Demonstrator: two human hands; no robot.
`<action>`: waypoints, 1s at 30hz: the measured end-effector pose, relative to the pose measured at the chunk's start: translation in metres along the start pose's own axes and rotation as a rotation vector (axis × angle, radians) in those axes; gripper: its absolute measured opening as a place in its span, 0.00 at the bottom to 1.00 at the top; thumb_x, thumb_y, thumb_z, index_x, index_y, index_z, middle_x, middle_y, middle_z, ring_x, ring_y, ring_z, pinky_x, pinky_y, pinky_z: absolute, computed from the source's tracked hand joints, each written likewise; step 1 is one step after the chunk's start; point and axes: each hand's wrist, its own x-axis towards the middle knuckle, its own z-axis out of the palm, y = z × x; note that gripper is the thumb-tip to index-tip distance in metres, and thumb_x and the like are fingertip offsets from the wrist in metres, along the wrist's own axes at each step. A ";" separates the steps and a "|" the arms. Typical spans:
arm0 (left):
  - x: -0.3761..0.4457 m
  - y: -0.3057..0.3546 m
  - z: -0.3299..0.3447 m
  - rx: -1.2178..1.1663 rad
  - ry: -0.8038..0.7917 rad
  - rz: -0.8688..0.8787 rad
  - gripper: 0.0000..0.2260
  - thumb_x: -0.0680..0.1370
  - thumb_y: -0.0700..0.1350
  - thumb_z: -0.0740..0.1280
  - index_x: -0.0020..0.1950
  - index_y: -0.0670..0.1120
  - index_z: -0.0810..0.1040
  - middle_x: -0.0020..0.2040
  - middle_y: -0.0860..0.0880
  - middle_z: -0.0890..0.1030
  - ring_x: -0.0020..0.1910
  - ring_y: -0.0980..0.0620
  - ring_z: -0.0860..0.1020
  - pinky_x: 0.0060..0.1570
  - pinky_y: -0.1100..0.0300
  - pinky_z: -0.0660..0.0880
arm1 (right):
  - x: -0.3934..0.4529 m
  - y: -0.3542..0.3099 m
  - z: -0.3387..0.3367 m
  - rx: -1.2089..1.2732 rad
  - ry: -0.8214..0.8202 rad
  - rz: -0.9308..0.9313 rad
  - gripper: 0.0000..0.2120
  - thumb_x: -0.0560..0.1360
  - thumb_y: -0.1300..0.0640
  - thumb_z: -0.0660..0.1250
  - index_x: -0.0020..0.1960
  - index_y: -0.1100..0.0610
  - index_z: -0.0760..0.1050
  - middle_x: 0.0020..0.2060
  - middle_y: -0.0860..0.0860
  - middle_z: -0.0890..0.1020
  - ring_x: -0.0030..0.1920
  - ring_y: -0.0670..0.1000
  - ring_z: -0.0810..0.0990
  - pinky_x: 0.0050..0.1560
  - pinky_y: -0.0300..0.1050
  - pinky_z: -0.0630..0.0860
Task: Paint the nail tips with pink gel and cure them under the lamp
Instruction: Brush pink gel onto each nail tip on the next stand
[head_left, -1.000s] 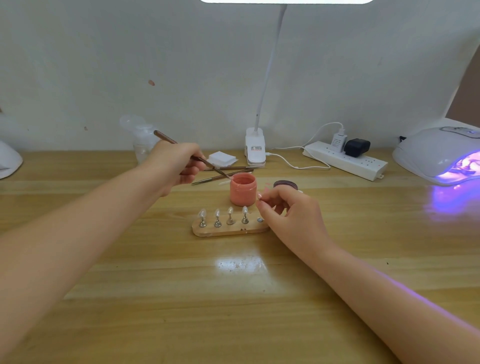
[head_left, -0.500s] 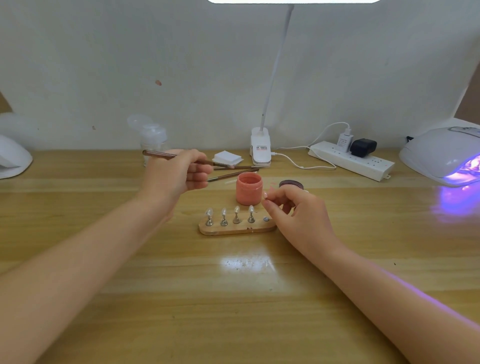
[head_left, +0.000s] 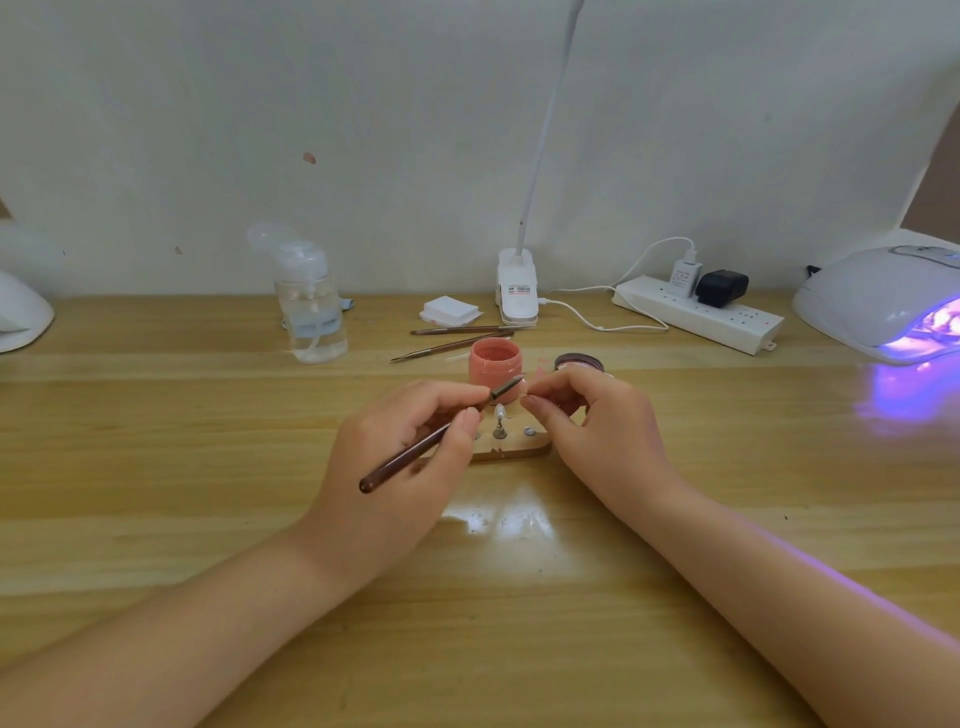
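- My left hand (head_left: 410, 462) grips a dark brown brush (head_left: 439, 434), fingers curled around its handle, with the bristle end angled up and to the right toward my other hand.
- My right hand (head_left: 597, 421) has thumb and forefinger pinched together just at the brush tip; what sits between them is too small for me to make out, though it looks like a nail tip.
- The brush tip and that pinch meet right in front of the open pink gel jar (head_left: 494, 370), which stands upright on the desk (head_left: 519, 597).
- Below my hands I see the wooden nail stand (head_left: 511, 449), partly covered by both hands; one small metal peg with a clear nail tip (head_left: 500, 415) stands upright on it, with a bare round holder to its right.
- The jar's dark lid (head_left: 578, 361) lies just to the right of the jar.
- Two spare brushes (head_left: 457, 338) lie behind the jar, close to a stack of white pads (head_left: 449, 310).
- The curing lamp (head_left: 883, 301) sits at the far right of the desk, glowing violet onto the wood.
- A clear pump bottle (head_left: 310, 306) stands at the back left, and a white power strip (head_left: 698, 314) lies along the wall beside the clip base of a desk light (head_left: 516, 291).
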 end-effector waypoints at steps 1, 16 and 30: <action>0.000 0.000 0.000 -0.002 -0.003 0.002 0.08 0.76 0.50 0.63 0.53 0.58 0.79 0.43 0.56 0.83 0.44 0.57 0.81 0.44 0.61 0.78 | 0.000 0.000 0.000 0.004 0.000 -0.003 0.02 0.73 0.61 0.72 0.44 0.55 0.83 0.34 0.40 0.80 0.40 0.42 0.77 0.39 0.27 0.67; -0.001 -0.005 0.003 -0.081 0.004 -0.093 0.07 0.76 0.44 0.64 0.49 0.50 0.81 0.41 0.56 0.84 0.42 0.58 0.82 0.41 0.60 0.79 | 0.000 0.000 0.000 0.017 0.000 -0.018 0.02 0.72 0.61 0.73 0.44 0.55 0.83 0.34 0.38 0.79 0.39 0.35 0.76 0.40 0.25 0.67; -0.001 -0.007 0.001 -0.169 0.027 -0.068 0.08 0.77 0.49 0.61 0.47 0.51 0.79 0.42 0.54 0.84 0.42 0.56 0.82 0.41 0.64 0.78 | -0.001 0.002 0.001 0.097 0.007 0.017 0.03 0.73 0.61 0.73 0.43 0.54 0.82 0.32 0.41 0.79 0.36 0.37 0.76 0.37 0.28 0.68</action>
